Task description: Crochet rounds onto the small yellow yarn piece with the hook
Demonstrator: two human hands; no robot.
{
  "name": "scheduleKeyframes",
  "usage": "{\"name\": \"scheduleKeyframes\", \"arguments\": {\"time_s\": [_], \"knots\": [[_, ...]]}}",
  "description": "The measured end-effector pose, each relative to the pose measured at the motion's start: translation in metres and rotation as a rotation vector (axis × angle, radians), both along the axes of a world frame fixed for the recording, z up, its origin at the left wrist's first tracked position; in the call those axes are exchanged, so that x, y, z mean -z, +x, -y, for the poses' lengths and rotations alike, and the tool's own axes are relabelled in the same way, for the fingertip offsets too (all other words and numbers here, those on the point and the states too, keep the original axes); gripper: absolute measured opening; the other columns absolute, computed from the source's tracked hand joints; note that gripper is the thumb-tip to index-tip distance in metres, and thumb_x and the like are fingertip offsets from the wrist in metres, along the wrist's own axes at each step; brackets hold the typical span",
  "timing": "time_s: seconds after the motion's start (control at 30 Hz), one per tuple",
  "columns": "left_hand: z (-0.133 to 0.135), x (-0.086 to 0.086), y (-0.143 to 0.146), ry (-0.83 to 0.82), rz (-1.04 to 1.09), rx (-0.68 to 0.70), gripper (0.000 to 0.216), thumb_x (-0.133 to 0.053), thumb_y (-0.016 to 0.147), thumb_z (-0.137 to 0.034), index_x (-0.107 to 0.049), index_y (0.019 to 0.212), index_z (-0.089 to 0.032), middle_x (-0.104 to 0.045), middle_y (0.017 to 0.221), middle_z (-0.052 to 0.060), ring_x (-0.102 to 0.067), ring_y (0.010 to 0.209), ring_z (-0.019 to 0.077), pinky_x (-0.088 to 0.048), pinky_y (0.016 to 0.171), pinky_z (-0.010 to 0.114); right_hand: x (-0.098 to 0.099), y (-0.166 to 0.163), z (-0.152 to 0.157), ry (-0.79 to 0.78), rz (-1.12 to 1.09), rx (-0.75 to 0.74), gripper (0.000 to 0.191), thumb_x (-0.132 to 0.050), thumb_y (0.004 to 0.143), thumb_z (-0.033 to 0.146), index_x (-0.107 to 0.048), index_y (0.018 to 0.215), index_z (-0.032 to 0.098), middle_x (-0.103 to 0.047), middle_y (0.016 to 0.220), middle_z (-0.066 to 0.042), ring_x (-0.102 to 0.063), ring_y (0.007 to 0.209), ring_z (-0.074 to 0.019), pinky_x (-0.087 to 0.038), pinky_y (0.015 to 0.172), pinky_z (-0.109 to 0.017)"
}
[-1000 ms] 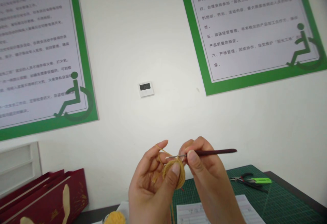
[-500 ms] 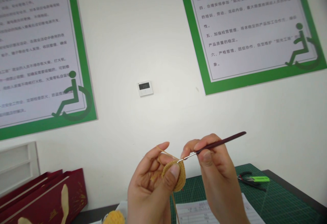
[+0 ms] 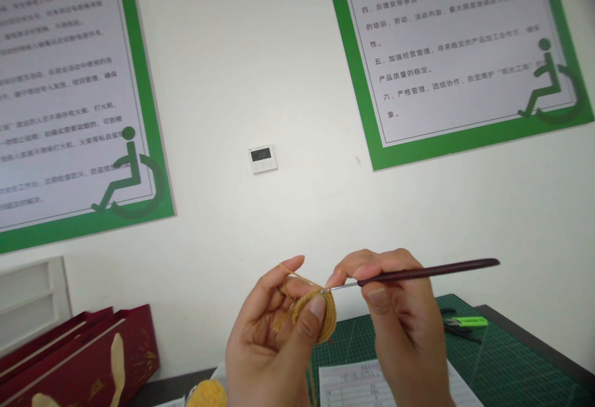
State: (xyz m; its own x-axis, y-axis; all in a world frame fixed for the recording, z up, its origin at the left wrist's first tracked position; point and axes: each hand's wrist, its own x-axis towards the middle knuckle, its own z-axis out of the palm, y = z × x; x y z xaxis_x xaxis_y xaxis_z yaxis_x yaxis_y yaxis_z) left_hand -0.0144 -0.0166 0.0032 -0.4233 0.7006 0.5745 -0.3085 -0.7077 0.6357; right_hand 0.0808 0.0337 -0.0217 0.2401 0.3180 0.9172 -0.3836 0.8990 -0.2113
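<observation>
While the left hand point(image 3: 274, 345) pinches a round, tan crocheted piece point(image 3: 330, 319) under its thumb, its index finger stands raised and apart, with a strand of yarn point(image 3: 304, 279) running from it down to the top edge of the work. The piece sits at the thumb-side of that hand, between the two hands and touching the left, its rim facing up and toward the right. The right hand point(image 3: 406, 314) is closed in a narrow grip on a hook point(image 3: 430, 272) with a dark red handle, held nearly level; its metal shaft reaches left to the piece's upper edge, just beside the left thumb tip. Whether the hook's tip is inside a stitch is too small to tell. More yarn hangs below the piece, beside the left wrist.

Beneath the hands, a printed sheet point(image 3: 348, 385) lies on a green cutting mat point(image 3: 493, 363), and a yellow ball of yarn point(image 3: 207, 393) sits to the left. Farther back on the mat, a bright green-handled tool point(image 3: 468, 321) lies against black-handled pliers point(image 3: 471, 337), partly hidden by the right hand. Dark red bags point(image 3: 93, 357) stand at far left. On the white wall behind hang a small thermostat point(image 3: 263, 160) and two green-bordered posters point(image 3: 446, 54).
</observation>
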Motion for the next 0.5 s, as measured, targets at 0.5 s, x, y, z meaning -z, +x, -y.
{"name": "scheduleKeyframes", "arguments": {"time_s": [0.5], "knots": [[-0.0007,0.0007,-0.0003,0.04,-0.036,-0.018,0.034,-0.091,0.066,-0.011,-0.083,0.097,-0.023,-0.07,0.067,0.001,-0.062,0.059,0.0112,-0.052,0.055,0.017,-0.0043,0.0042,0.0021,0.105,0.039,0.142,0.012,-0.049,0.103,0.019,-0.06,0.105,0.025,-0.069,0.09,-0.002,-0.068,0.086,-0.0182,-0.054,0.076,-0.037]]}}
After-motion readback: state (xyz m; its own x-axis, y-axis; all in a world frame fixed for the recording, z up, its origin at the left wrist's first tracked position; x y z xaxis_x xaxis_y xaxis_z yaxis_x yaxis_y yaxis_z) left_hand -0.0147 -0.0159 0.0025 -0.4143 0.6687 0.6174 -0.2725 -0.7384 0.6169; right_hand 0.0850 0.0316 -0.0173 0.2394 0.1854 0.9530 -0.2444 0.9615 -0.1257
